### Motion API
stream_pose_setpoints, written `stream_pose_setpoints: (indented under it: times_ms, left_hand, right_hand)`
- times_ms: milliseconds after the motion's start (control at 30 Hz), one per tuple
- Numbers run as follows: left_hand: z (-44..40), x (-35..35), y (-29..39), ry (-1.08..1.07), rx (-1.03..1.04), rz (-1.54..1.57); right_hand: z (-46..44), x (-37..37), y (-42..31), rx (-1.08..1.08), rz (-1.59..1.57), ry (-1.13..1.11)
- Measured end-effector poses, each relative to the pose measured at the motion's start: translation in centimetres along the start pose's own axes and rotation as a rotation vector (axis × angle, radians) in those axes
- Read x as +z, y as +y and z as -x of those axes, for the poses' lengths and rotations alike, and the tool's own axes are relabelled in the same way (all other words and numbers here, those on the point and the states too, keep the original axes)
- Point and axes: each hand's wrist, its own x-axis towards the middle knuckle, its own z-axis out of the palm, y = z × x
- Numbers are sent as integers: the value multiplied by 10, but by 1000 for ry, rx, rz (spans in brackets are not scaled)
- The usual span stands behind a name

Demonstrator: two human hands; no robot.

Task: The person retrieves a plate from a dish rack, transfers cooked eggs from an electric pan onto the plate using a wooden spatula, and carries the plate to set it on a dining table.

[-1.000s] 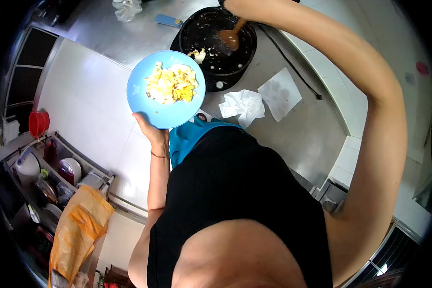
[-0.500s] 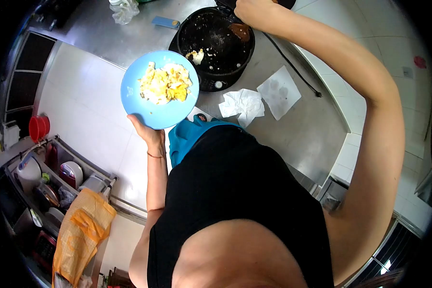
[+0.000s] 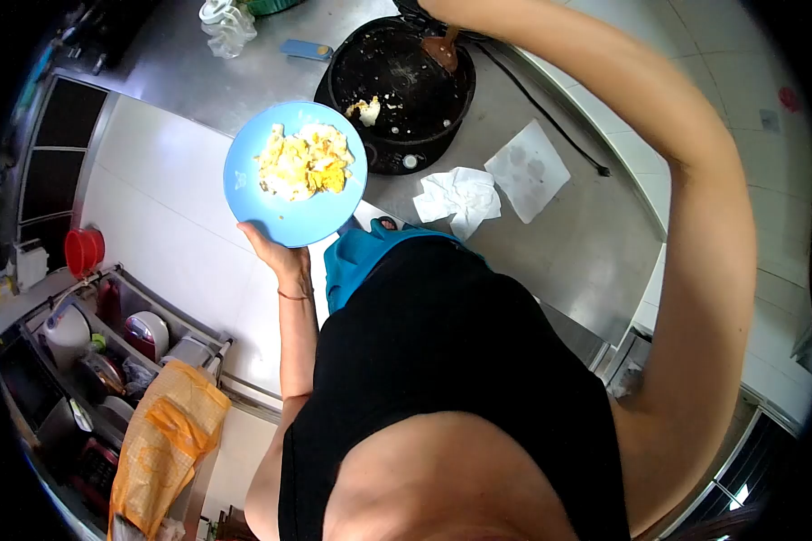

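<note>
My left hand (image 3: 282, 256) grips the lower rim of a light blue plate (image 3: 248, 207), with its thumb showing at the edge. Scrambled egg (image 3: 302, 162) lies in a heap on the plate. Right of the plate stands a round black electric pan (image 3: 397, 90) with egg scraps in it. A brown spatula (image 3: 440, 52) rests against the pan's far right wall. My right hand (image 3: 438, 7) is at the top edge of the view, beyond the pan beside a black part; its fingers are cut off from sight.
On the steel counter (image 3: 595, 261) lie a crumpled white tissue (image 3: 460, 198), a stained paper sheet (image 3: 528, 171) and a black power cord (image 3: 550, 122). A blue strip-shaped object (image 3: 306, 50) and a clear plastic bag (image 3: 230, 32) lie beyond. At left, a rack (image 3: 153, 302) holds dishes.
My right hand has shifted left and upward, its fingers passing out of view. More of the spatula's handle shows. The plate stays in my left hand, slightly lower in view.
</note>
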Motion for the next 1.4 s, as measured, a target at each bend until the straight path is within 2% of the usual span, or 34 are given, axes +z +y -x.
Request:
stream_pose_setpoints:
  times_ms: [100, 167, 233, 333, 533, 600, 800, 933, 1033, 1100, 1167, 1233, 1400]
  left_hand:
    - [-3, -6, -4, -14, 12, 3]
    - [-1, -6, -6, -2, 16, 3]
    - [1, 0, -4, 38, 24, 3]
    - [1, -1, -4, 22, 29, 24]
    - [0, 1, -2, 54, 15, 17]
    - [-1, 0, -3, 36, 37, 6]
    - [0, -2, -6, 32, 37, -1]
    - [-1, -5, -7, 11, 31, 6]
    - [-2, -7, -6, 8, 8, 12]
    - [-2, -7, -5, 7, 23, 2]
    - [-2, -4, -4, 11, 32, -2]
    - [0, 0, -4, 30, 32, 4]
    - [-3, -6, -7, 36, 48, -21]
  right_hand:
    - [1, -16, -13, -160, 106, 81]
    - [-4, -33, -25, -123, -96, 63]
    - [8, -46, -23, -152, -148, 147]
    - [2, -53, -13, -57, -188, 118]
    - [-61, -19, -21, -55, 69, 166]
    - [-64, -29, -30, -145, 160, 260]
    - [-35, -80, -60, -386, 134, 381]
    - [-18, -87, -57, -453, 102, 418]
    - [-13, -63, -25, -421, 19, 425]
    - [-20, -27, -3, -305, -18, 347]
    - [-3, -11, 11, -83, -32, 151]
    - [5, 33, 35, -238, 38, 272]
    - [39, 95, 76, -213, -121, 33]
